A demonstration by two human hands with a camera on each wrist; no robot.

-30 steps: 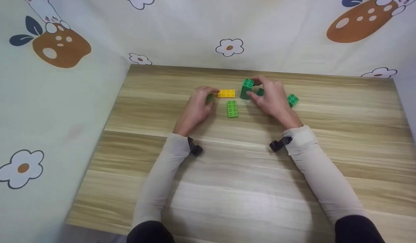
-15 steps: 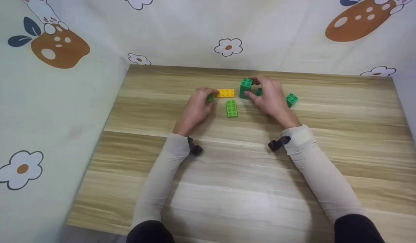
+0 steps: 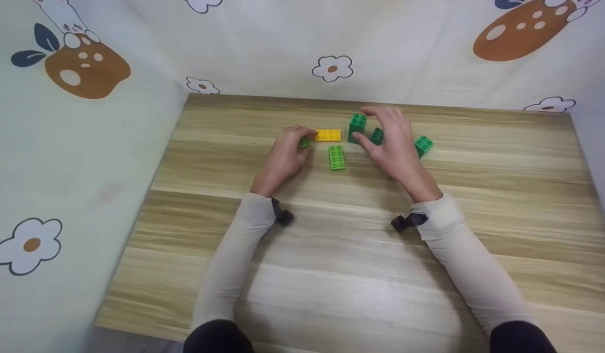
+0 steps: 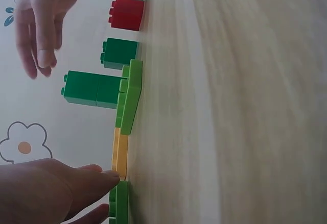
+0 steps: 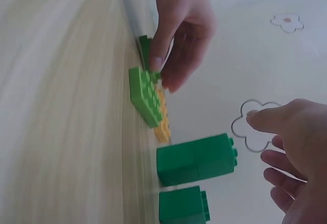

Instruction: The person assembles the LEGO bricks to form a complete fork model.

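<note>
A tower of two stacked dark green toy bricks (image 3: 357, 128) stands upright on the table. My right hand (image 3: 394, 139) hovers above and beside it, thumb and fingers spread; the right wrist view shows it apart from the tower. My left hand (image 3: 285, 149) rests at the row's left end, fingers loosely bent. A fingertip touches where the yellow brick (image 4: 120, 155) meets a light green brick (image 4: 121, 201), which the hand partly covers in the head view. Another light green brick (image 3: 337, 158) lies flat in front of the yellow one.
A single dark green brick (image 3: 377, 136) stands right of the tower, partly behind the right hand. Farther right is another green brick (image 3: 424, 145). A red brick (image 4: 126, 14) shows only in the left wrist view. A patterned sheet (image 3: 263, 54) rises behind the wooden table (image 3: 341, 274).
My right hand has let go of the green tower; its fingers have lifted and spread. The tower stays where it stood. My left hand has hardly moved.
</note>
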